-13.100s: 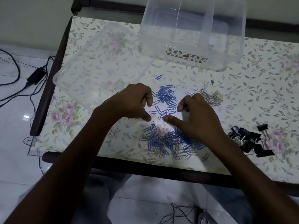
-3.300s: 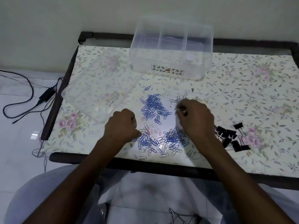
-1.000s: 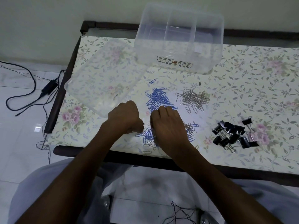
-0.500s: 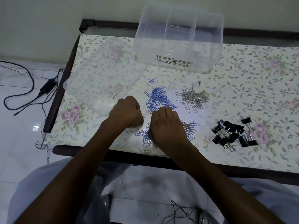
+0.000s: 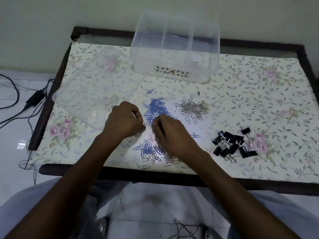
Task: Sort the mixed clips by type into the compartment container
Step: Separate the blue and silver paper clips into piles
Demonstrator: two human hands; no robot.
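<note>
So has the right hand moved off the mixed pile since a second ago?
Yes. The right hand has come up from the mixed pile toward the blue clip pile, beside the left hand.

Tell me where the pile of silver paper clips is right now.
In the head view the silver paper clips lie right of centre on the table, beside the blue paper clips, in front of the clear compartment container and beyond the black binder clips.
</note>
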